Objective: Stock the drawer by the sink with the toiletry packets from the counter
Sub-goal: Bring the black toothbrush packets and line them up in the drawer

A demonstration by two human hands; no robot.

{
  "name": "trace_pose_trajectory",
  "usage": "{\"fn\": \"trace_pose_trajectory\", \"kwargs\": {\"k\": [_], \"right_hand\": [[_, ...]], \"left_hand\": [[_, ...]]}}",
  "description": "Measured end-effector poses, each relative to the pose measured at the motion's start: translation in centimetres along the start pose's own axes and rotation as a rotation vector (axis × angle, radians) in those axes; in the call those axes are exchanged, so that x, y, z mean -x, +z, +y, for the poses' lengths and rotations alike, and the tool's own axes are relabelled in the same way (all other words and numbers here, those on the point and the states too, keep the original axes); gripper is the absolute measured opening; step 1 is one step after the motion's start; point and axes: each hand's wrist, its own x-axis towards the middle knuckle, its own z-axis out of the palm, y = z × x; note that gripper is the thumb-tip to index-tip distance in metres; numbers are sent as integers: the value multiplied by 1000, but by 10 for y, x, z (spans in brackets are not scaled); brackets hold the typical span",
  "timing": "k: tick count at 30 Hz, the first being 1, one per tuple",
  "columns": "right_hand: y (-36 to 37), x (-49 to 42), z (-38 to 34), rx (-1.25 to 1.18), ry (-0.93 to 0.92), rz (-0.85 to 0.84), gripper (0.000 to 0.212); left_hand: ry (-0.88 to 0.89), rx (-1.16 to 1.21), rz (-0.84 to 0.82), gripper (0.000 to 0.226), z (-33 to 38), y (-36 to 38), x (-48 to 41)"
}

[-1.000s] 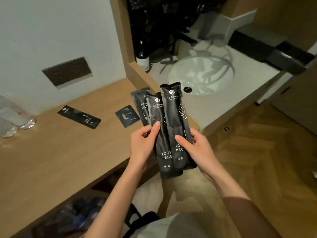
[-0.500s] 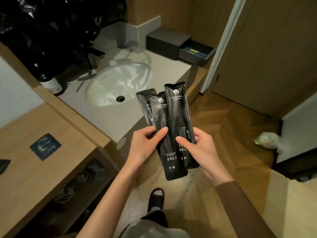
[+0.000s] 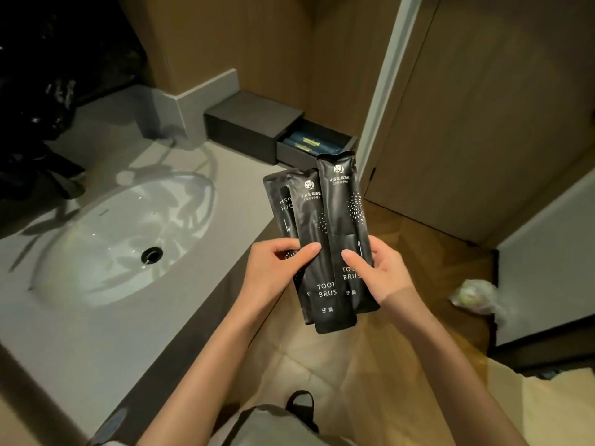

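Three long black toothbrush packets (image 3: 325,226) are fanned upright in front of me, held in both hands. My left hand (image 3: 273,272) pinches the two left packets, thumb on the front. My right hand (image 3: 376,272) grips the right packet, which overlaps the others. Beyond their top ends, a dark grey drawer box (image 3: 244,127) stands at the far right corner of the sink counter. Its drawer (image 3: 344,141) is pulled open to the right and holds several blue packets (image 3: 306,143).
A white oval sink (image 3: 106,239) is sunk into the grey counter (image 3: 96,342) on my left. Dark bags fill the upper left. A wooden door (image 3: 499,123) stands to the right, with a crumpled bag (image 3: 476,297) on the wood floor.
The view has swung right, away from the wooden desk, past the sink to the drawer box. Both hands keep the same hold on the packets, which now reach close to the open drawer.
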Motion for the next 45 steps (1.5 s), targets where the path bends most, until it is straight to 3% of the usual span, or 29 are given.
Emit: {"fn": "trace_pose_trajectory", "kwargs": {"k": [9,15,20,26,30,36,45], "right_hand": [[-53,-132,-10,86,29,-66,15],[-83,-238,-4,185,42,-140,21],[-100,-331,-4,267,84,-321,21],[-102,-426,-9,494,56,-573,48],[-93,-464,-9,591,45,-680,55],[-71,-495,-4,615,83,-842,56],[-43,-520,22,704,20,-775,57]], "left_hand": [[-87,64,166,19,9,14,-117],[-121,40,383,22,-10,8,-169],[-154,32,567,29,-18,27,-205],[-197,38,799,26,-6,64,-240],[-205,68,922,24,-1,77,-254],[-211,79,982,25,-3,83,-270],[-201,48,950,22,-6,71,-296]]}}
